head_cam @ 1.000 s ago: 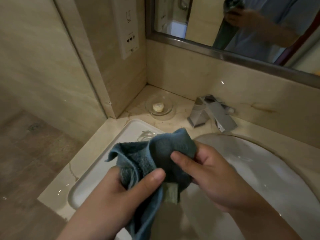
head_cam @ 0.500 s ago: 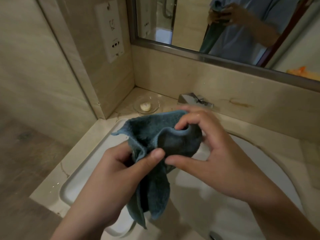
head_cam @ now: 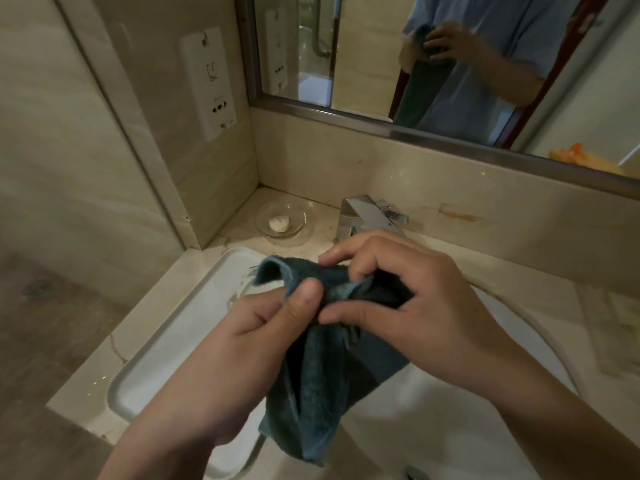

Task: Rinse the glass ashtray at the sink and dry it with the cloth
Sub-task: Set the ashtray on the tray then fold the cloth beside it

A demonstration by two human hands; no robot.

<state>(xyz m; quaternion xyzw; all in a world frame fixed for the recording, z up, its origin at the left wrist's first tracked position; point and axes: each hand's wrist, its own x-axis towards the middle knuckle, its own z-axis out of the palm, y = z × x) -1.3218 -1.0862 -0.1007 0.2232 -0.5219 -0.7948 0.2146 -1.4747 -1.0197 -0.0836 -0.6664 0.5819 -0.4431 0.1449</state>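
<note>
Both hands have come up and closed in vs a sec ago, bunching the blue cloth [head_cam: 325, 375] tighter over the sink [head_cam: 433, 427]; the left hand [head_cam: 249, 344] pinches a fold w/ its thumb, the right hand [head_cam: 415, 299] curls its grip round the top, prob. the drying step. Ashtray isn't visible, so can't tell if it's inside the wad, nor which way it faces. Cloth's long axis hangs roughly vertical, tail pointing down into the basin.

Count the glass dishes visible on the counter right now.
1 for sure: a clear glass dish holding a small soap piece, in the back corner left of the faucet. The ashtray may be hidden inside the cloth the hands hold.
</note>
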